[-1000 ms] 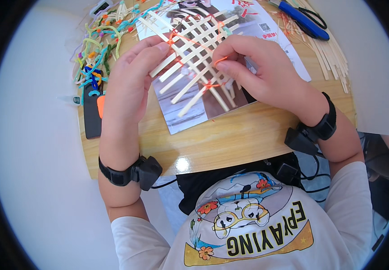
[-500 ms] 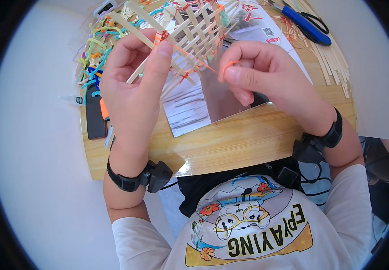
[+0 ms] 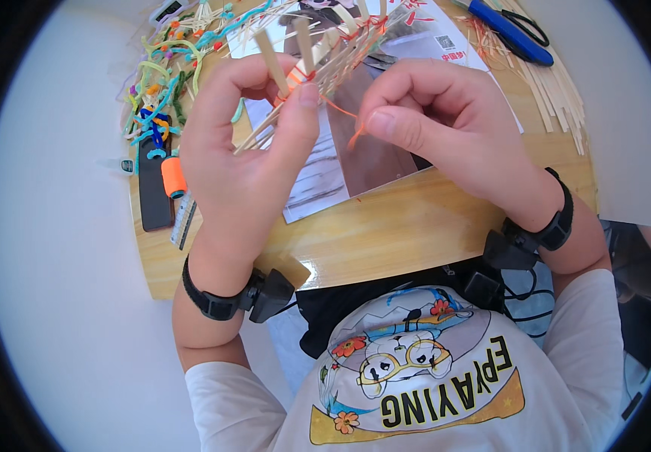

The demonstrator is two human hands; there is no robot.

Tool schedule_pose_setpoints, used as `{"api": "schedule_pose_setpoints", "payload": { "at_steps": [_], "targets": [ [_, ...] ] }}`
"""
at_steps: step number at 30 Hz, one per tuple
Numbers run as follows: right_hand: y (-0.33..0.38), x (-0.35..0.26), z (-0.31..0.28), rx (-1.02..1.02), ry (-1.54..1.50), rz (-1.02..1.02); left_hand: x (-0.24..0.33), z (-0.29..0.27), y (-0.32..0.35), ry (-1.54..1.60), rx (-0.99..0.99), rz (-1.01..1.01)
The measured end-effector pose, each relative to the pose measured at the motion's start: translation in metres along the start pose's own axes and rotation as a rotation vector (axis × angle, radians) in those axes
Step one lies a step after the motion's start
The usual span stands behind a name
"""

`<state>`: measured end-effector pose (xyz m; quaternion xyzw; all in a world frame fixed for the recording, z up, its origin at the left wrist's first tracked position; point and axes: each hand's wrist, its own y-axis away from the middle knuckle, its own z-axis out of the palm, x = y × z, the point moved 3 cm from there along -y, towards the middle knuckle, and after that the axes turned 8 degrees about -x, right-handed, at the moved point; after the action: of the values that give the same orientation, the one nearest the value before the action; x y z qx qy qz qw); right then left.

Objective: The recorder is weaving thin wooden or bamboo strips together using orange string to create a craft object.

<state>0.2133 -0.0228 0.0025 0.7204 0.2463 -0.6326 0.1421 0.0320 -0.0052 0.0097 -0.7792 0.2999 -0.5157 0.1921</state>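
Note:
My left hand [image 3: 254, 143] grips a lattice of woven bamboo strips [image 3: 333, 68] at its near left corner, thumb pressed on top. The lattice is tilted nearly edge-on, with strip ends pointing up. Orange thread [image 3: 340, 107] is wound round several strip crossings. From the corner by my left thumb a length of it runs over to my right hand [image 3: 431, 124]. There the thumb and forefinger pinch the thread, and a short loose tail hangs just below them. The other right fingers are curled in. The far side of the lattice is hidden.
A printed sheet [image 3: 318, 177] lies under the work. Left are a tangle of coloured pipe cleaners [image 3: 161, 90], a dark phone [image 3: 154, 188], an orange thread spool [image 3: 174, 178] and a ruler [image 3: 183, 218]. At the right lie blue-handled pliers [image 3: 510, 34] and loose bamboo strips [image 3: 555, 102].
My left hand has turned the lattice from showing its face to nearly edge-on. My right hand has shifted slightly left, still pinching the thread. The orange spool has come into fuller view.

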Motion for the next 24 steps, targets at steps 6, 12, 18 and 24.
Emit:
{"api": "schedule_pose_setpoints", "payload": {
  "at_steps": [6,12,18,24],
  "targets": [
    [0.002,-0.003,0.001,0.031,0.026,-0.057,0.002,0.005,0.003,0.012,-0.035,0.011],
    [0.009,-0.005,0.0,0.169,0.252,-0.243,0.005,0.008,0.004,0.039,-0.035,-0.066],
    [0.011,-0.017,0.001,0.244,0.658,-0.517,0.004,0.009,0.005,0.049,-0.069,-0.066],
    [0.006,-0.014,0.003,0.347,0.809,-0.777,0.004,0.011,0.005,0.043,-0.102,-0.103]
  ]
}}
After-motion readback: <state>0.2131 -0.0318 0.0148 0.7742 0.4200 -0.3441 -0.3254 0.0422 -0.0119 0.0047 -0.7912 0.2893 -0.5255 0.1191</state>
